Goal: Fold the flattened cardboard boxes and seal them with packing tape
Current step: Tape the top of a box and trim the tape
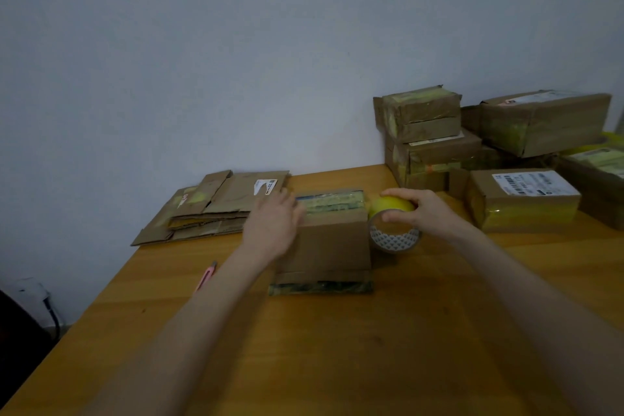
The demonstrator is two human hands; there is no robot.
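While left hand [273,226] touches box [332,240], right hand [425,211] grips tape roll [391,238] alongside.

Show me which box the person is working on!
The box in the middle of the table, between both hands: the left hand touches its side, the right hand holds the tape roll beside it. The other boxes sit untouched at the right.

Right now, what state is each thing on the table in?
Cardboard box: folded up, tape across top.
Tape roll: on edge beside the box's right side.
Left hand: flat against the box's left side.
Right hand: grips the tape roll.
Flattened boxes: stacked, unfolded, far left.
Sealed boxes: taped, piled far right.
Utility knife: lying untouched.
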